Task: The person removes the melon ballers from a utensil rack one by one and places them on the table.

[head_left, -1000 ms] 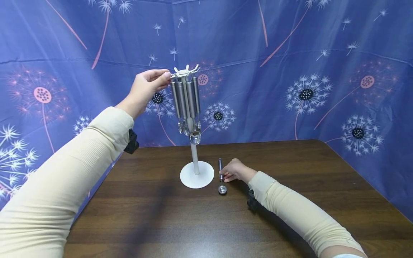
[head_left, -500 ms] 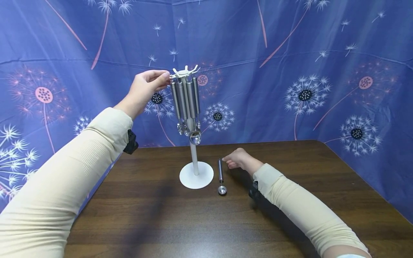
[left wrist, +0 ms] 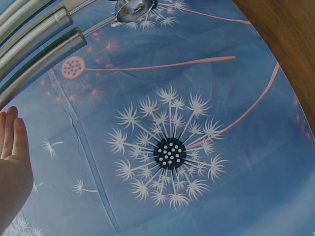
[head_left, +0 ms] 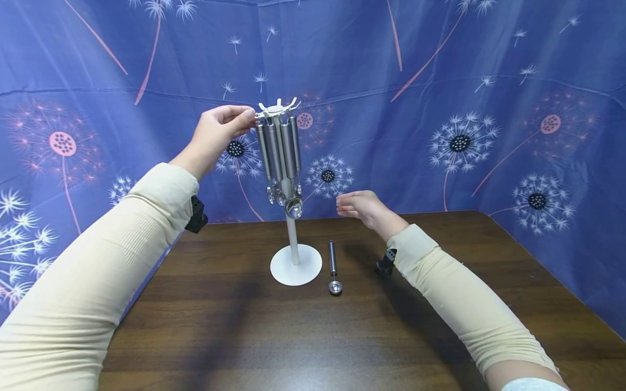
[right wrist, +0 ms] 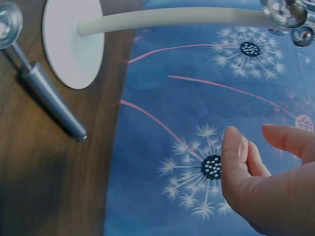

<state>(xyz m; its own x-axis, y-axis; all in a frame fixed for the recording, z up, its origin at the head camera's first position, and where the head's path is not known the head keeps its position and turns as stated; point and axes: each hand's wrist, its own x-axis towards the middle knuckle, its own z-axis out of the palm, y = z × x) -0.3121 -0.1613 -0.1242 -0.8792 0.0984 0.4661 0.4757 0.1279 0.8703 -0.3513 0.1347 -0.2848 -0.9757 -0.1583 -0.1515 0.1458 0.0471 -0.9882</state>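
Note:
A white utensil stand [head_left: 293, 233] stands upright on the table, with several steel-handled utensils [head_left: 287, 155] hanging from its hooked top. My left hand [head_left: 215, 130] pinches the left edge of that top with thumb and fingers; in the left wrist view its fingers [left wrist: 14, 132] show near handles, but the grip lies outside the picture. Right of the round base lies a small steel scoop [head_left: 333, 260], bowl toward me. Above and beyond it, my right hand [head_left: 364, 209] is raised with nothing in it. Thumb and fingers [right wrist: 234, 157] stand apart in the right wrist view.
The brown wooden table [head_left: 235, 336] runs back to a blue dandelion-print cloth [head_left: 381, 136] hanging close behind its far edge. Black wrist cameras [head_left: 196, 214] sit under both cuffs.
My right hand has let go of the scoop, leaving it on the table, and has risen up and away from it. My left hand stays at the stand's top.

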